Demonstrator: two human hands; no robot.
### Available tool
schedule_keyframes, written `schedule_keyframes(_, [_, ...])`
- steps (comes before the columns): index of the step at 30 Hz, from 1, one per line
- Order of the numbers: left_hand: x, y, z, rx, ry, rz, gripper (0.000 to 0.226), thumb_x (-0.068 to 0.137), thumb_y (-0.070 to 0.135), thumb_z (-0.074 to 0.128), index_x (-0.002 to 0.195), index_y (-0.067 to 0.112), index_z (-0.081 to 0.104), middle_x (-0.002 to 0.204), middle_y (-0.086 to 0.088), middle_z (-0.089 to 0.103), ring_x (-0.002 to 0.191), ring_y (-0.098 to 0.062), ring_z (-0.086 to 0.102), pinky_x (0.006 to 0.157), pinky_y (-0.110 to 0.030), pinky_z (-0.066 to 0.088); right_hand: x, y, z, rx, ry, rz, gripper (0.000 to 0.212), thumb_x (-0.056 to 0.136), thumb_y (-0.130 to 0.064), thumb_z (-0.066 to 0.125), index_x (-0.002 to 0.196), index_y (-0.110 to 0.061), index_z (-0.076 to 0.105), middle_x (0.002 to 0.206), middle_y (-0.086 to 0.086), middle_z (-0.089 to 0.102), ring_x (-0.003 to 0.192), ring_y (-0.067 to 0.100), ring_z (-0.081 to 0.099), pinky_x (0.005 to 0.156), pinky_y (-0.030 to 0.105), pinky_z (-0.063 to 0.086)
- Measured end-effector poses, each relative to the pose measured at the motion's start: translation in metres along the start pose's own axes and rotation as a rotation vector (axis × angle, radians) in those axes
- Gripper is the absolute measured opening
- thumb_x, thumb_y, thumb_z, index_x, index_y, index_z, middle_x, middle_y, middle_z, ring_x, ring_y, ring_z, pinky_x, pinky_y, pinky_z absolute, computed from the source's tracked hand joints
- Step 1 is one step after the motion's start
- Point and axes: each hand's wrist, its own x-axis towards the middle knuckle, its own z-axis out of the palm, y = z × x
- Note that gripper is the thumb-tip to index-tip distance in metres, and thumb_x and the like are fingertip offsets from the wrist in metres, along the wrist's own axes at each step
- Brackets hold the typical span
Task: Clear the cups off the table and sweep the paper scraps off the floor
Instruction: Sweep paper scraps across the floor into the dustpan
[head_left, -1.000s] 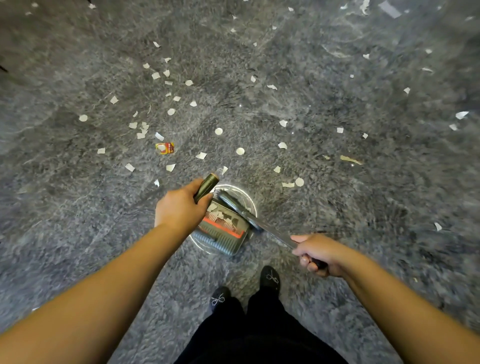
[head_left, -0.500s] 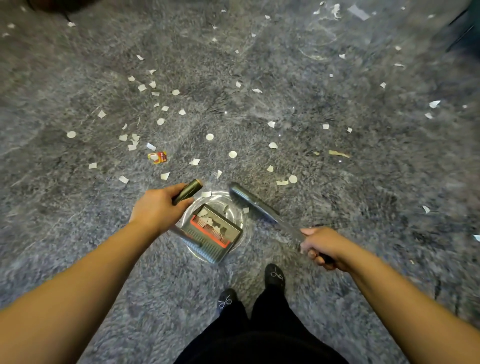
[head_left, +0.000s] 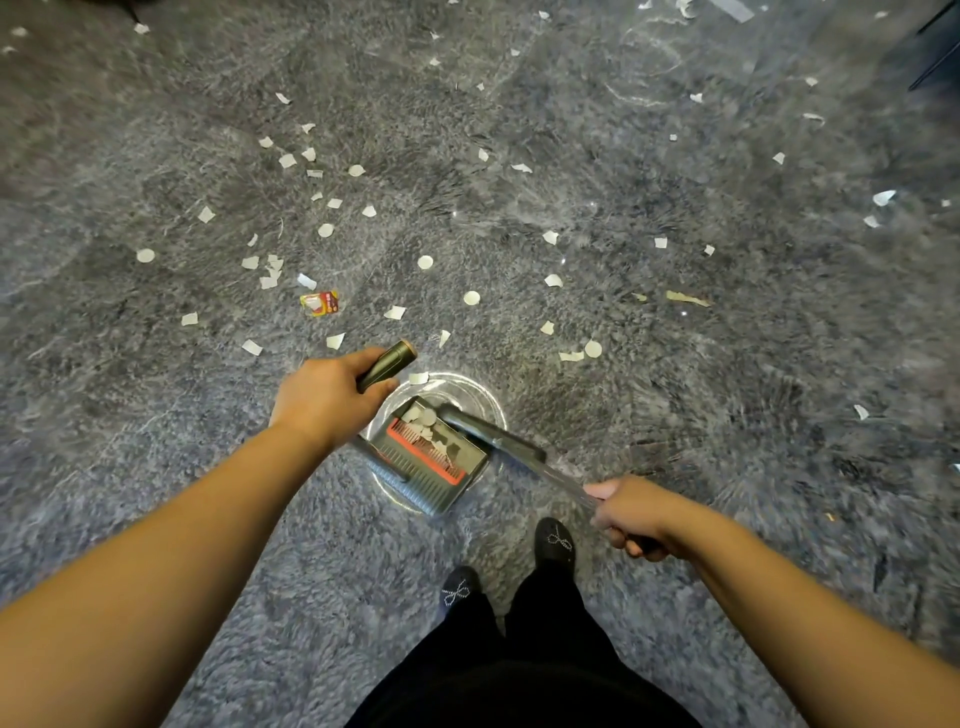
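broom head (head_left: 470, 422) just swung into the dustpan (head_left: 434, 457), scraps dumped. left hand (head_left: 324, 397) wrapped around the dustpan handle (head_left: 389, 365), right hand (head_left: 631, 514) clamped on the broomstick. paper scraps (head_left: 324, 230) litter the carpet ahead; plenty left.

Grey carpet underfoot, with a stray wrapper.

A red and yellow wrapper (head_left: 320, 303) lies flat on the mottled grey carpet (head_left: 156, 130). Two black shoes (head_left: 555, 540) with sparkly bow trims stand side by side below black trousers (head_left: 524, 670).
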Motion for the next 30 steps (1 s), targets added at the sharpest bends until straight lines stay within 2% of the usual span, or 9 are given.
schedule_keyframes(4, [-0.003,-0.005,0.001,0.002,0.009,0.014,0.044,0.089,0.060,0.052,0.132,0.048,0.050,0.080,0.003,0.065,0.073,-0.021,0.063,0.069,-0.035,0.056,-0.011,-0.003,-0.005,0.040,-0.046,0.013,0.066,0.090,-0.006,0.046,0.150,-0.026,0.029,0.049,0.001,0.044,0.036,0.012,0.031,0.040,0.017,0.020])
schedule_keyframes(9, [-0.011,-0.009,0.004,0.015,0.005,-0.002,0.044,0.090,0.056,0.053,0.132,0.045,0.051,0.092,-0.002,0.069,0.080,-0.024,0.063,0.068,-0.031,0.052,-0.023,-0.008,0.002,0.084,-0.018,-0.013,0.063,0.091,-0.004,0.046,0.149,-0.024,0.031,0.047,0.000,0.043,0.034,0.010,0.031,0.038,0.016,0.020])
schedule_keyframes(14, [-0.021,-0.010,0.007,-0.005,0.010,-0.014,0.043,0.091,0.054,0.053,0.133,0.046,0.050,0.078,0.003,0.060,0.071,-0.021,0.057,0.062,-0.028,0.048,-0.028,-0.006,-0.001,0.208,0.046,-0.025,0.058,0.094,-0.004,0.045,0.147,-0.023,0.033,0.051,0.001,0.041,0.032,0.009,0.032,0.036,0.014,0.019])
schedule_keyframes(20, [-0.030,-0.005,0.012,-0.110,0.050,-0.011,0.046,0.089,0.052,0.057,0.134,0.041,0.052,0.094,-0.004,0.071,0.084,-0.026,0.064,0.068,-0.032,0.052,-0.027,0.008,-0.018,0.401,0.124,-0.026,0.059,0.092,-0.004,0.046,0.146,-0.023,0.034,0.047,-0.001,0.042,0.031,0.008,0.033,0.036,0.012,0.018])
schedule_keyframes(25, [-0.007,0.031,0.008,-0.162,0.064,0.042,0.046,0.089,0.050,0.059,0.133,0.040,0.053,0.093,-0.007,0.071,0.087,-0.029,0.064,0.067,-0.031,0.049,-0.029,0.015,-0.050,0.518,0.203,-0.041,0.054,0.095,-0.006,0.043,0.146,-0.022,0.035,0.047,-0.001,0.042,0.030,0.007,0.033,0.035,0.011,0.018])
schedule_keyframes(30, [0.039,0.089,0.010,-0.158,0.052,0.095,0.043,0.089,0.050,0.059,0.131,0.042,0.054,0.098,-0.006,0.072,0.094,-0.030,0.065,0.077,-0.035,0.052,-0.023,0.020,-0.106,0.600,0.267,-0.050,0.054,0.096,-0.006,0.042,0.147,-0.021,0.032,0.047,0.000,0.040,0.029,0.007,0.031,0.034,0.011,0.018])
